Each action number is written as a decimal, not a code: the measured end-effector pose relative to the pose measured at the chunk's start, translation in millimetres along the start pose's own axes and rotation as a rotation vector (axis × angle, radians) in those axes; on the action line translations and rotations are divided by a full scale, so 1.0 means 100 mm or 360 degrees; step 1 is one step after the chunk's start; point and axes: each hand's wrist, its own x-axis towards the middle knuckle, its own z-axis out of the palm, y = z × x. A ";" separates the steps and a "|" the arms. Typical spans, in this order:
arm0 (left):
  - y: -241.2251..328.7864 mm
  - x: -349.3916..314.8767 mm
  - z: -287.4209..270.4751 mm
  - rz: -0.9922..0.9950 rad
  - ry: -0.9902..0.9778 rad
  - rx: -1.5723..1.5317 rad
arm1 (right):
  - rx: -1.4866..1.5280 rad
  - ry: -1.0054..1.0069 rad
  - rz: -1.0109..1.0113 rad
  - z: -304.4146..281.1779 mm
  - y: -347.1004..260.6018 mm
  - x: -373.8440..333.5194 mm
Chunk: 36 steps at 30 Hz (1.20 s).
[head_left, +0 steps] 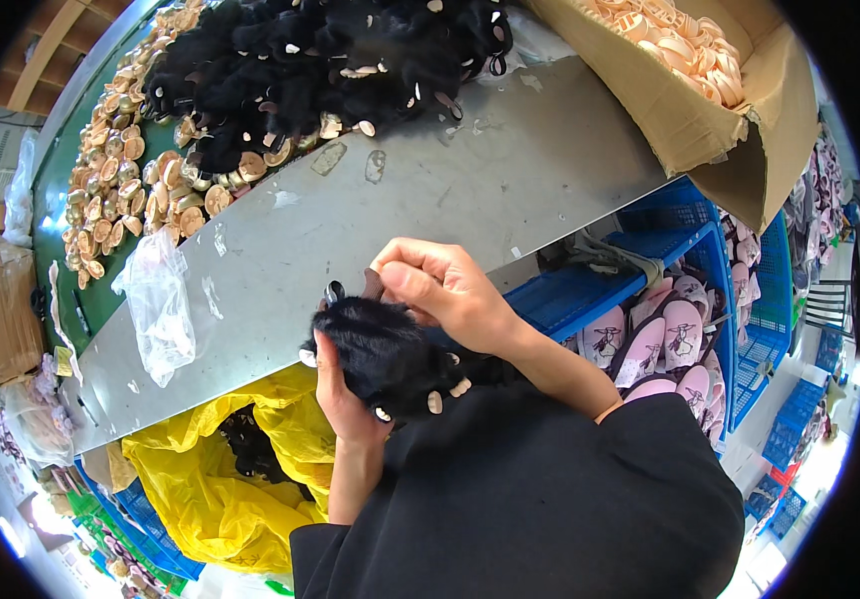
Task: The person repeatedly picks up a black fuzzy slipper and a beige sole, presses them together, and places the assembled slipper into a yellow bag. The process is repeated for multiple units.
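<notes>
1. The left hand [342,399] cups a bunch of black furry pieces [390,354] with small beige tabs from below, fingers closed around it, just over the bench's near edge.
2. The right hand [440,290] pinches the top of the bunch, fingers curled shut.
3. On the grey bench [430,190], a clear plastic bag [160,304] lies near the left end.
4. A black furry heap [320,60] and tan discs [120,170] fill the far side.
5. A yellow bag [200,479] hangs below the near edge; a blue crate of pink slippers [670,339] sits right.
</notes>
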 end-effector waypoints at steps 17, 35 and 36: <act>-0.02 -0.12 0.02 0.0170 0.0163 0.0865 | -0.0422 -0.0051 -0.0018 0.05 -0.15 -0.12; -0.03 -0.17 -0.11 -0.0017 0.0079 0.0303 | -0.0182 -0.0016 -0.0087 0.00 0.00 -0.08; -0.03 -0.17 -0.14 -0.0011 0.0065 0.0260 | -0.0155 -0.0007 -0.0076 0.03 -0.01 -0.07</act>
